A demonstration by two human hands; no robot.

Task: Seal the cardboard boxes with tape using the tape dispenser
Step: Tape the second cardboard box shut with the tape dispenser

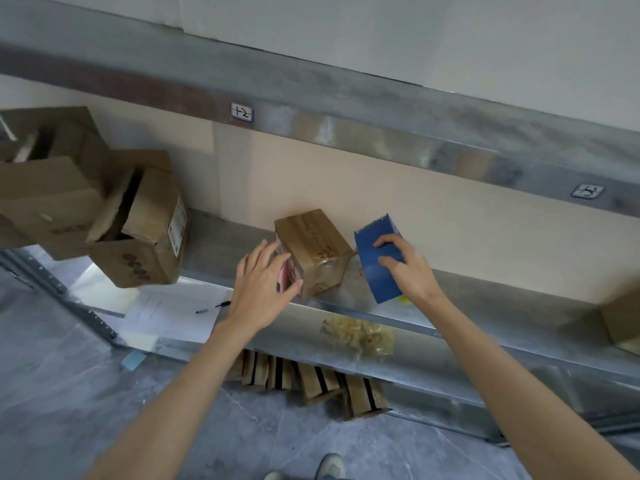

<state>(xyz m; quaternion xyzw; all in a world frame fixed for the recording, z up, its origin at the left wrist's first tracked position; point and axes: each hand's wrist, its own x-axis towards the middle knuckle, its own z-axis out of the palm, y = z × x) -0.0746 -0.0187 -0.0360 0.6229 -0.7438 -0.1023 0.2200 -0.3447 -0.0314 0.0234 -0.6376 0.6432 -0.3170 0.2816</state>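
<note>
A small brown cardboard box [313, 247], taped over and with a pink label on its near end, stands on the metal shelf [485, 306]. My left hand [265, 282] rests against the box's left end with fingers spread over the pink label. To the right of the box my right hand [405, 268] grips a blue tape dispenser [375, 261], which stands tilted on the shelf. A little yellow shows under the dispenser's lower end.
Several larger open cardboard boxes [138, 233] are piled at the shelf's left end. Another box edge [620, 320] shows at the far right. A paper sheet [166, 313] with a pen [213, 307] lies on the lower shelf, beside crumpled tape [360, 336]. Flat cardboard pieces [311, 379] lean below.
</note>
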